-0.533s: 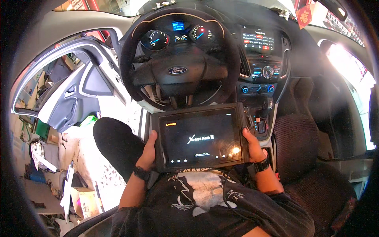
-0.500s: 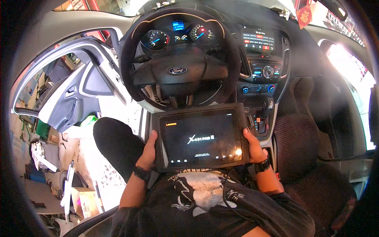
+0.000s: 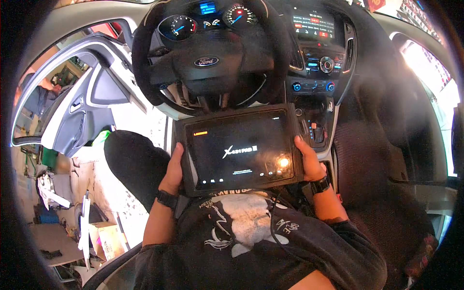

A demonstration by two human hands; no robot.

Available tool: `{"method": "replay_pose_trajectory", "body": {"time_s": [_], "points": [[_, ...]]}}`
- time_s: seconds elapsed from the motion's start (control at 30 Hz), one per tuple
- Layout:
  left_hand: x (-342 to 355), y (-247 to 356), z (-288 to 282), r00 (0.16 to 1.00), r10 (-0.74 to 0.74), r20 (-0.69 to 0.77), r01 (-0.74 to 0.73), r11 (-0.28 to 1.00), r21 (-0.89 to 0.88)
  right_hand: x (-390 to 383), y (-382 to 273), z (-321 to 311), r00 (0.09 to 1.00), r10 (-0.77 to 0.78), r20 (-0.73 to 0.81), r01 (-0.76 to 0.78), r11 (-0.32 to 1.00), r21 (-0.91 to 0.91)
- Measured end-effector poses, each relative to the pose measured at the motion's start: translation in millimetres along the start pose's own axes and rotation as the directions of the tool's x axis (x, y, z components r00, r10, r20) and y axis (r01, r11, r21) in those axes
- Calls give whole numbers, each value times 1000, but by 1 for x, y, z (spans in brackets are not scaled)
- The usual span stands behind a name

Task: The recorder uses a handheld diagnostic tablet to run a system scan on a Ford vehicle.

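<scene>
A tablet (image 3: 237, 150) in a thick black case rests tilted above my lap, its dark screen lit with a logo and a row of small icons. My left hand (image 3: 174, 169) grips the case's left edge, thumb on the front. On the opposite edge, my right hand (image 3: 311, 162) holds it the same way. The fingers of both hands are mostly hidden behind the case. Just beyond the tablet stands the steering wheel (image 3: 208, 63). A dark cable (image 3: 274, 227) hangs down over my shirt from the tablet's lower edge.
The gear lever (image 3: 330, 107) and centre console are right of the tablet, below a lit dashboard screen (image 3: 316, 24). An open car door (image 3: 92, 106) is at left, with a cardboard box (image 3: 107, 239) on the ground outside. The passenger seat (image 3: 367, 169) is at right.
My view has tipped downward, so the wheel, dashboard and tablet sit higher in the picture. Both hands keep their hold on the tablet, and its screen shows the same logo.
</scene>
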State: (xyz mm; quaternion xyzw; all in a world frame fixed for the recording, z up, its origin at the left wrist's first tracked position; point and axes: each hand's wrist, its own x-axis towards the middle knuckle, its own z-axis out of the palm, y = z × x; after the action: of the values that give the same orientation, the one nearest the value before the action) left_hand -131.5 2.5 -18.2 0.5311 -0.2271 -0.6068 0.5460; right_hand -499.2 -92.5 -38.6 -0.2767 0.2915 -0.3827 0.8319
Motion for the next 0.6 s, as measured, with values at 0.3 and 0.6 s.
{"method": "replay_pose_trajectory", "body": {"time_s": [0.3, 0.6], "points": [[-1, -1, -3, 1000, 9, -26, -8, 999, 42, 1, 1, -2, 1000, -14, -7, 14, 999, -36], [-3, 1, 6, 996, 27, -88, -21, 997, 69, 4, 4, -6, 999, -46, 22, 47, 998, -39]]}}
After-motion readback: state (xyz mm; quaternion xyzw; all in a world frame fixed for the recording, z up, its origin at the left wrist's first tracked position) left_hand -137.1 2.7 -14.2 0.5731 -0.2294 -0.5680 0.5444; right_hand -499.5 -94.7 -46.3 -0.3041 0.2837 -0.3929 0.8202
